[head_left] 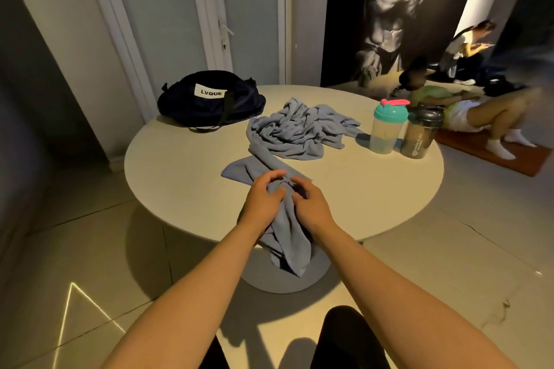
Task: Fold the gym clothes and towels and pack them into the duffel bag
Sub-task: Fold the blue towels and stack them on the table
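Both hands are down on the blue towel [287, 135] at the near edge of the round table [180, 159]. The left hand [263, 198] has its fingers curled onto the cloth, and the right hand [311, 204] mirrors it just beside, fingers bent into the bunched fabric; whether either pinch is fully closed on the cloth, I cannot tell, but both hands are touching it. The towel is one long rumpled run: a heap near the table's centre, a twisted neck toward the near edge, and a tail hanging off that edge.

Here is the risk. That hanging tail could drag the towel off the table if the hands let go. The twist looks likely to fold in crooked unless it is shaken flat first. On the table's right side, two shaker bottles [386, 129] stand just beside the heap; a hard tug might sweep cloth into them. The duffel bag [209, 99] sits at the far left of the table, apparently unopened, well apart from the hands.
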### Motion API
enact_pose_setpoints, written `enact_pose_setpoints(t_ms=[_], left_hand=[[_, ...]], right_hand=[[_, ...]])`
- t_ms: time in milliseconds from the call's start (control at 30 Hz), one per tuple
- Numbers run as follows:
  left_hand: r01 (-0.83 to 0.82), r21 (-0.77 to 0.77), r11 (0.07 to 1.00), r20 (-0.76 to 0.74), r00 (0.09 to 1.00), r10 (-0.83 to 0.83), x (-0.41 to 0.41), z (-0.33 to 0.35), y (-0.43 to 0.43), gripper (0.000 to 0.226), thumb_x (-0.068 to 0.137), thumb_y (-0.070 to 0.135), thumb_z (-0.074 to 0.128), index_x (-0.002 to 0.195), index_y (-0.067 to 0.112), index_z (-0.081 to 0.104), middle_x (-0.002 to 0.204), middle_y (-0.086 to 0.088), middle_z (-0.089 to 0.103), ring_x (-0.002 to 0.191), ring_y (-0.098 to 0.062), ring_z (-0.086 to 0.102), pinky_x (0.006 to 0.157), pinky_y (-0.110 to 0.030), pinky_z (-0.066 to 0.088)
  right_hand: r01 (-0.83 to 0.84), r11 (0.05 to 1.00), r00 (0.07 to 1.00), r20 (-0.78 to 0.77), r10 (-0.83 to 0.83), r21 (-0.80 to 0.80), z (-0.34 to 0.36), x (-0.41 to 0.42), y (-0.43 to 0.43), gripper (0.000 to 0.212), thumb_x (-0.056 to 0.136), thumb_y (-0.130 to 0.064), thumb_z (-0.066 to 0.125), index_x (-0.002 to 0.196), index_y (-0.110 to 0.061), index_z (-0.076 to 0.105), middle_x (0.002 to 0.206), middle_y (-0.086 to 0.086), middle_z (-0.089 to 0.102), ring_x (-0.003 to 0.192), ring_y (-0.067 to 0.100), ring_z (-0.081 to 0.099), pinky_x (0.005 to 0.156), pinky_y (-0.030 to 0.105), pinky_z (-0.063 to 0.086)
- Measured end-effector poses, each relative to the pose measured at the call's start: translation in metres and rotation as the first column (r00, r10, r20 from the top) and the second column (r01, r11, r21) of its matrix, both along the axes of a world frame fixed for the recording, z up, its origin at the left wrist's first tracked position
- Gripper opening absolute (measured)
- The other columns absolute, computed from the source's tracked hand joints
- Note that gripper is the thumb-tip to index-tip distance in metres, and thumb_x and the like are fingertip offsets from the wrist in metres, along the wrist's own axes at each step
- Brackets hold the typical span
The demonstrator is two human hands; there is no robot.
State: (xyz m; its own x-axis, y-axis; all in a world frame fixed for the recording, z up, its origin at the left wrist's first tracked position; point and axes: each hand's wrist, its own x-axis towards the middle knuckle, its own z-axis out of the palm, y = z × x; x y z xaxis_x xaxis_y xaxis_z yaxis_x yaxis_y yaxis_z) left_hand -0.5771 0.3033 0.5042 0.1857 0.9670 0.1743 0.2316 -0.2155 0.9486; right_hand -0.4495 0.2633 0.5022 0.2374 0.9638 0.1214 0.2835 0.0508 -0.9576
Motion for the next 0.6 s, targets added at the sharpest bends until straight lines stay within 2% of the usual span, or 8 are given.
enact_pose_setpoints(t_ms=[67, 167, 233, 300, 367, 433, 533, 600], left_hand=[[-0.072, 0.051, 0.996, -0.055, 0.996, 0.075, -0.01, -0.002, 0.005, 0.039, 0.096, 0.01, 0.053, 0.106, 0.046, 0.062, 0.125, 0.005, 0.06, 0.107, -0.011, 0.061, 0.079, -0.018, 0.049], [-0.26, 0.1, 0.96, -0.172, 0.946, 0.274, -0.03, -0.007, 0.019, 0.035, 0.095, 0.012, 0.047, 0.105, 0.043, 0.061, 0.13, 0.005, 0.057, 0.104, -0.017, 0.061, 0.08, -0.029, 0.051], [-0.288, 0.067, 0.955, -0.249, 0.922, 0.295, -0.036, -0.012, 0.027, 0.027, 0.097, 0.019, 0.053, 0.118, 0.034, 0.062, 0.135, 0.001, 0.055, 0.108, -0.021, 0.061, 0.082, -0.032, 0.051], [-0.256, -0.008, 0.967, -0.313, 0.919, 0.24, -0.037, -0.019, 0.026, 0.034, 0.095, 0.029, 0.06, 0.129, 0.025, 0.059, 0.14, -0.004, 0.051, 0.116, -0.027, 0.059, 0.092, -0.038, 0.053], [-0.208, -0.048, 0.977, -0.357, 0.917, 0.178, -0.037, -0.022, 0.019, 0.043, 0.095, 0.034, 0.062, 0.136, 0.022, 0.054, 0.141, -0.008, 0.048, 0.12, -0.03, 0.056, 0.096, -0.041, 0.052], [-0.132, -0.048, 0.99, -0.336, 0.936, 0.108, -0.038, -0.018, 0.012, 0.043, 0.097, 0.027, 0.059, 0.139, 0.022, 0.052, 0.141, -0.007, 0.051, 0.122, -0.027, 0.055, 0.094, -0.035, 0.049], [0.053, -0.116, 0.992, -0.152, 0.986, -0.071, -0.043, -0.005, 0.0, 0.044, 0.096, 0.005, 0.052, 0.136, 0.023, 0.056, 0.133, -0.003, 0.06, 0.114, -0.016, 0.059, 0.085, -0.02, 0.048], [0.144, -0.135, 0.98, -0.075, 0.985, -0.155, -0.045, -0.002, -0.009, 0.047, 0.094, -0.003, 0.051, 0.13, 0.025, 0.062, 0.127, 0.0, 0.065, 0.111, -0.009, 0.063, 0.084, -0.015, 0.05]], right_hand=[[0.101, 0.994, 0.991, 0.086, -0.104, 0.044, 0.0, -0.006, -0.002, 0.031, 0.1, -0.011, 0.045, 0.121, -0.017, 0.068, 0.113, 0.003, 0.067, 0.098, 0.018, 0.062, 0.08, 0.024, 0.046], [0.326, 0.944, 0.928, 0.174, -0.33, 0.047, 0.001, -0.01, -0.007, 0.028, 0.103, -0.022, 0.04, 0.114, -0.019, 0.065, 0.118, 0.007, 0.06, 0.096, 0.024, 0.058, 0.079, 0.033, 0.044], [0.262, 0.965, 0.9, 0.356, -0.251, 0.017, 0.0, -0.01, -0.009, 0.029, 0.101, -0.024, 0.042, 0.122, -0.022, 0.062, 0.126, 0.007, 0.051, 0.106, 0.029, 0.055, 0.086, 0.038, 0.047], [0.154, 0.986, 0.828, 0.553, -0.091, -0.07, -0.002, -0.011, -0.01, 0.034, 0.098, -0.024, 0.045, 0.129, -0.027, 0.06, 0.142, 0.008, 0.043, 0.125, 0.034, 0.044, 0.098, 0.042, 0.042], [0.092, 0.985, 0.789, 0.615, 0.016, -0.144, -0.004, -0.014, -0.01, 0.038, 0.1, -0.023, 0.043, 0.133, -0.031, 0.058, 0.147, 0.003, 0.046, 0.13, 0.032, 0.043, 0.095, 0.04, 0.035], [0.046, 0.99, 0.847, 0.531, 0.033, -0.135, -0.003, -0.019, -0.015, 0.035, 0.102, -0.023, 0.04, 0.129, -0.027, 0.061, 0.124, 0.0, 0.063, 0.112, 0.025, 0.055, 0.085, 0.036, 0.032], [0.076, 0.995, 0.952, 0.301, -0.054, -0.062, 0.001, -0.024, -0.024, 0.029, 0.099, -0.025, 0.049, 0.08, -0.01, 0.065, 0.07, 0.003, 0.061, 0.066, 0.02, 0.051, 0.066, 0.037, 0.042], [0.144, 0.989, 0.927, 0.352, -0.129, -0.017, 0.003, -0.023, -0.026, 0.029, 0.095, -0.026, 0.052, 0.07, -0.011, 0.059, 0.063, 0.005, 0.057, 0.059, 0.022, 0.049, 0.057, 0.038, 0.043]])
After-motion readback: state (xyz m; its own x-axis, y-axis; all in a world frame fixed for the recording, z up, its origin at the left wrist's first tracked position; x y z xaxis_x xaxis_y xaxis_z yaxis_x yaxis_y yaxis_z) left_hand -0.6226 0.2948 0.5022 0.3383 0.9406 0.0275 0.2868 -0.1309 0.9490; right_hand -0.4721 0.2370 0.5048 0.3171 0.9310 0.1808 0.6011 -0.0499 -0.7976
